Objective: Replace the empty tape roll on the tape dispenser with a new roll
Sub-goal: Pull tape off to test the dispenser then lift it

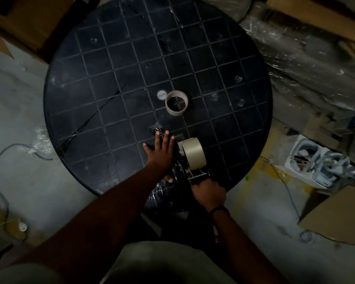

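A full tan tape roll [194,153] sits on edge on the black tape dispenser [193,173] near the front of the round black table [103,83]. My right hand [208,193] is closed around the dispenser's handle at the table's front edge. My left hand [161,151] lies flat with fingers spread, its palm pressed against the left side of the dispenser and roll. The empty cardboard tape core [176,102] lies flat near the table's centre, apart from both hands.
A small white disc [162,94] lies beside the empty core. Cardboard boxes [334,214] stand right and at the back left. Plastic-wrapped bundles [307,64] lie at the right. A cable [0,181] runs over the floor at the left. White fan housings [316,160] sit right.
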A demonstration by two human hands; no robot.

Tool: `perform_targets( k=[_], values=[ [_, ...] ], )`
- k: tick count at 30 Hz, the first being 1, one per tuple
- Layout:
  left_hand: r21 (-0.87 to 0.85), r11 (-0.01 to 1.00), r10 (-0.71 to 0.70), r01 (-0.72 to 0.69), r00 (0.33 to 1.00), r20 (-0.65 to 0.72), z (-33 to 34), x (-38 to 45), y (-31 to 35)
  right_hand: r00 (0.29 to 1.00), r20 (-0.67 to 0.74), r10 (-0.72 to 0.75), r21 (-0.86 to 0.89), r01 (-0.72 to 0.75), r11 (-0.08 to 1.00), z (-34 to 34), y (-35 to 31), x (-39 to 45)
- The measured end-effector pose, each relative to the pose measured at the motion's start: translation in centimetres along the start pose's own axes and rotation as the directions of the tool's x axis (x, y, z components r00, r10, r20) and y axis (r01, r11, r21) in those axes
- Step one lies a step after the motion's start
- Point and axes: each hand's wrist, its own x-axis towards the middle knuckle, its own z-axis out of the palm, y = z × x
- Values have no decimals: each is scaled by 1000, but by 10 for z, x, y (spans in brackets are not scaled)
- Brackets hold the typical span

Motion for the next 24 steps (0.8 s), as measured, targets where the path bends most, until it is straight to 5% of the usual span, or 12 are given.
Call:
perform_targets(
  k=[14, 20, 24],
  values=[
    [37, 999, -28, 29, 999, -37, -1, -8, 9, 995, 47, 90, -220, -77, 973, 66, 124, -76],
    [168, 985, 83, -45, 972, -221, 3, -2, 19, 994, 89, 58, 186, -74, 980, 59, 123, -61],
    [233, 961, 186, -147, 970, -157, 8, -1, 34, 998, 62, 15, 271, -31, 962, 48, 119, -58]
  ],
)
